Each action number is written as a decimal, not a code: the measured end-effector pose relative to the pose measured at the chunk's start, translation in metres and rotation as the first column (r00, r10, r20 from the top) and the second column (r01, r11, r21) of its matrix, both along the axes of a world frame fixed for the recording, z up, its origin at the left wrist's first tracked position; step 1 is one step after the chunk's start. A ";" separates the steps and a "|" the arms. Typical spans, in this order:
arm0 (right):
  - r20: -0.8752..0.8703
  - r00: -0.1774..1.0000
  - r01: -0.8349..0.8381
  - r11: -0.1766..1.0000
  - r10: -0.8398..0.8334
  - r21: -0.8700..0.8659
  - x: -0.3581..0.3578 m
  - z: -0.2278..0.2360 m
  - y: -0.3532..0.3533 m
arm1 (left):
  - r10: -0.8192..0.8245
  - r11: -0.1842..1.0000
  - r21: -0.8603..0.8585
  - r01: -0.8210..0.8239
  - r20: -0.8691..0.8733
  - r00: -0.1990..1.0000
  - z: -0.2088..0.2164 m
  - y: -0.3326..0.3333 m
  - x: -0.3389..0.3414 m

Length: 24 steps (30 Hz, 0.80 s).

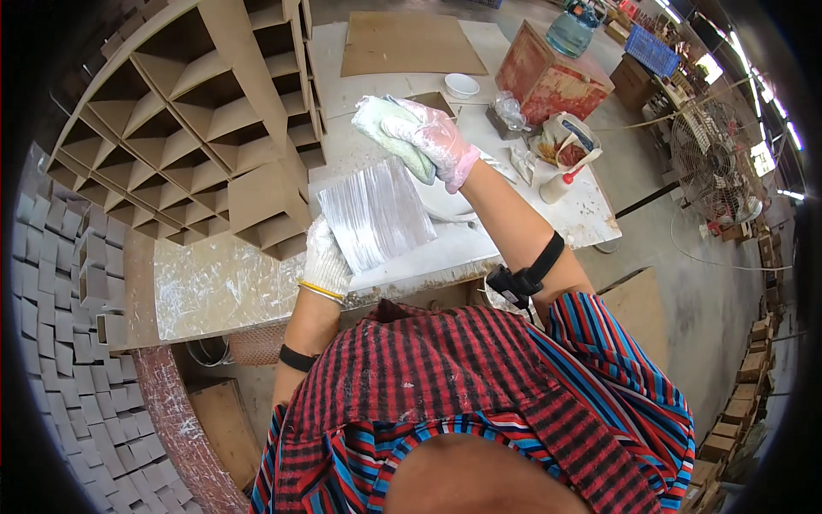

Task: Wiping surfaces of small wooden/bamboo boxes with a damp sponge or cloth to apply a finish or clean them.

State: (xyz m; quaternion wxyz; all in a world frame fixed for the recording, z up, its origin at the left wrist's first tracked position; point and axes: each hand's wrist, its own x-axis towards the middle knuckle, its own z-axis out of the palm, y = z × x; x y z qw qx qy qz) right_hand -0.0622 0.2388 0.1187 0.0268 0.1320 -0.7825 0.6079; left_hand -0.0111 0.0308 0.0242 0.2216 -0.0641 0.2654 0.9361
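My left hand (327,259), in a white knit glove, grips the left edge of a square panel (378,218) with silver-white streaks across its face. The panel is tilted toward me over the table; most of the left fingers are hidden behind it. Just above its far right corner, my right hand (443,144), in a pink glove smeared with white, is closed around a folded pale green cloth (373,121). The cloth appears apart from the panel. Partly hidden beneath the right wrist lies a round white dish (445,202).
Stacked brown cardboard compartments (214,128) rise at the left of the worktable (214,291). Toward the back are a cardboard sheet (411,43), a white bowl (461,85) and a red box (548,73) bearing a water jug (572,32). A red-capped bottle (558,186) stands right; a fan (711,150) is beyond.
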 end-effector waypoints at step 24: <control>-0.674 0.738 0.316 0.863 0.038 0.395 0.049 -0.019 -0.010 | 0.306 0.951 0.002 -0.308 -0.119 0.945 0.040 0.022 -0.018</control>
